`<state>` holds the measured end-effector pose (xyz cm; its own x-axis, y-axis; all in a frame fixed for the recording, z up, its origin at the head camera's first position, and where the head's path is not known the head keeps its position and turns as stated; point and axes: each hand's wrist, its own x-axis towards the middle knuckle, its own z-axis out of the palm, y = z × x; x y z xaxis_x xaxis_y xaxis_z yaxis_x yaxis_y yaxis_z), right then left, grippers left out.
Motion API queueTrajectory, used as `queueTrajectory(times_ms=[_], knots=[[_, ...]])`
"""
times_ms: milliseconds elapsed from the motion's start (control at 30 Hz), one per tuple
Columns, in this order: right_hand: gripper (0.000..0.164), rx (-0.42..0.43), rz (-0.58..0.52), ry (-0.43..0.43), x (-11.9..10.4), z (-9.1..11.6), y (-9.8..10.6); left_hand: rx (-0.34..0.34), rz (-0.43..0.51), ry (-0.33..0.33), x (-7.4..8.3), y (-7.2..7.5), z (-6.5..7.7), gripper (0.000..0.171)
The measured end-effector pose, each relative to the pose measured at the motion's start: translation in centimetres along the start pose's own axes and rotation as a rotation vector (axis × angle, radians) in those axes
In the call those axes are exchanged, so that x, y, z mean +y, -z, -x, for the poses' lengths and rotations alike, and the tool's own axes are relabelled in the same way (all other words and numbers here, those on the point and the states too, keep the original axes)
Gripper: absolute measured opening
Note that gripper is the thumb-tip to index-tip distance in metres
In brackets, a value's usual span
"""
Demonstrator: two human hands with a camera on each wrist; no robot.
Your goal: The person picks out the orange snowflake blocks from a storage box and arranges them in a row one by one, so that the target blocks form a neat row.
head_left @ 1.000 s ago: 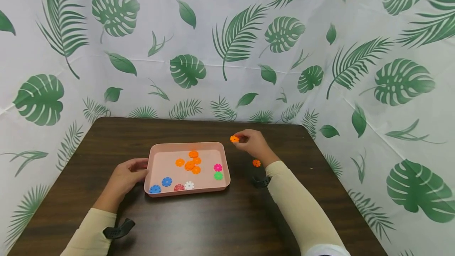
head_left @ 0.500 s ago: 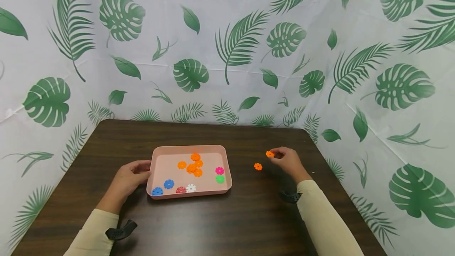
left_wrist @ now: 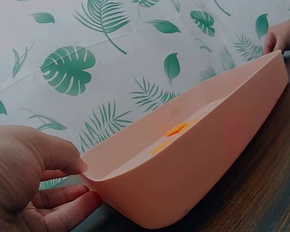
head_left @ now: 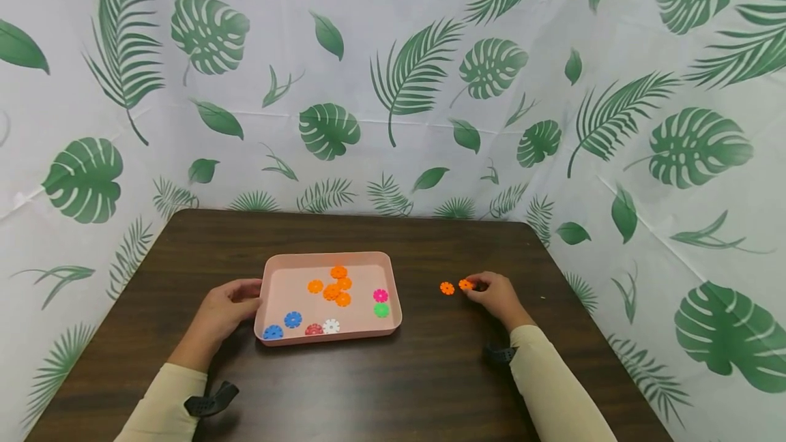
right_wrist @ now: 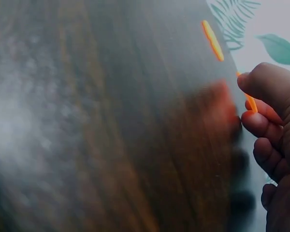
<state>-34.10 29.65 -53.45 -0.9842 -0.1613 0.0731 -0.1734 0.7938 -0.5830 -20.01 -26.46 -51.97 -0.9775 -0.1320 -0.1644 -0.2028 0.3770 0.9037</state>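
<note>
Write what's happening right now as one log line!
left hand: touching pink rectangular tray | right hand: pinching orange flower-shaped disc | nearby: second orange flower-shaped disc on dark wood-grain table

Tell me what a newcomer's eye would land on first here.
Probably the leaf-print backdrop, whose big green leaves fill the head view's upper part. Next comes the pink tray left of centre on the dark table, with bright orange flower-shaped discs gathered near its middle. To its right, the right grip pinches another orange disc beside a lone disc.
</note>
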Motion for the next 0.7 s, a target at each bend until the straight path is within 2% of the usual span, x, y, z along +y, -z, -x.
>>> queueTrajectory(times_ms=[400, 700], knots=[[0.033, 0.000, -0.011, -0.010, -0.25, 0.08, -0.57, 0.002, 0.005, -0.010, 0.01, 0.01, -0.12, 0.054], [0.032, -0.013, 0.033, -0.022, -0.48, 0.21, -0.63, 0.000, 0.003, 0.004, -0.14, -0.08, -0.20, 0.055]])
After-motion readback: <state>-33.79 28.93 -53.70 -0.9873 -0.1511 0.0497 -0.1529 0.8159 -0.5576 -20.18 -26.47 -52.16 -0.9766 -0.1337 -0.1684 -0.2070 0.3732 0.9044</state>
